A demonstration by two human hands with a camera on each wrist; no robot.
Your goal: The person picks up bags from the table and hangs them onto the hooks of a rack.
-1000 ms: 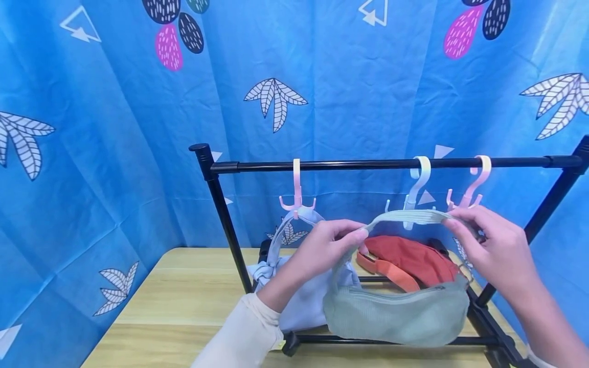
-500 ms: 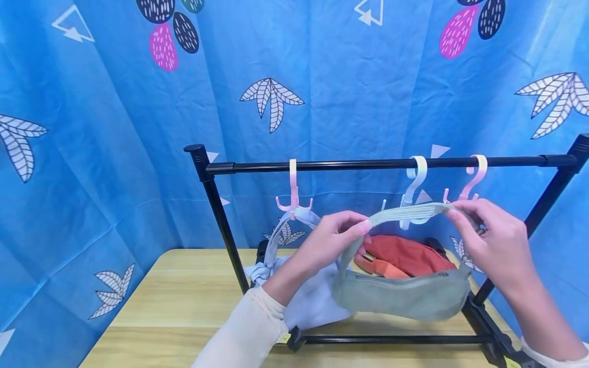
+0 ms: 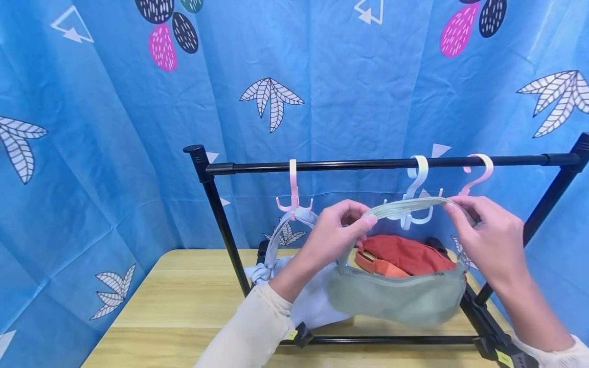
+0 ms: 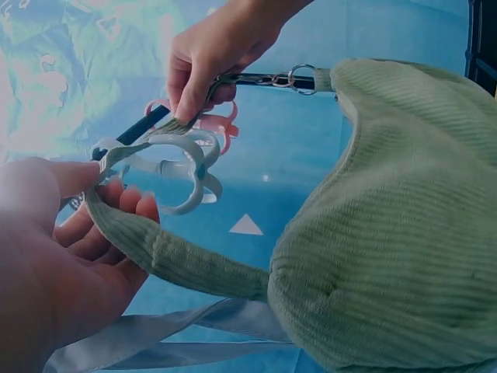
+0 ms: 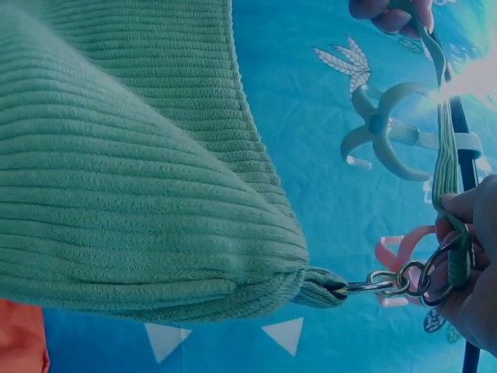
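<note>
The left hand and right hand, apart, pinch the strap of a green corduroy bag; it hangs below and between the hands, in front of a red bag; the strap overlaps a pale blue hook.

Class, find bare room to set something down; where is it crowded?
Bare: the tabletop left of the rack, up to the curtain. Crowded: within the rack, where the red bag and blue bag show behind the green bag.
</note>
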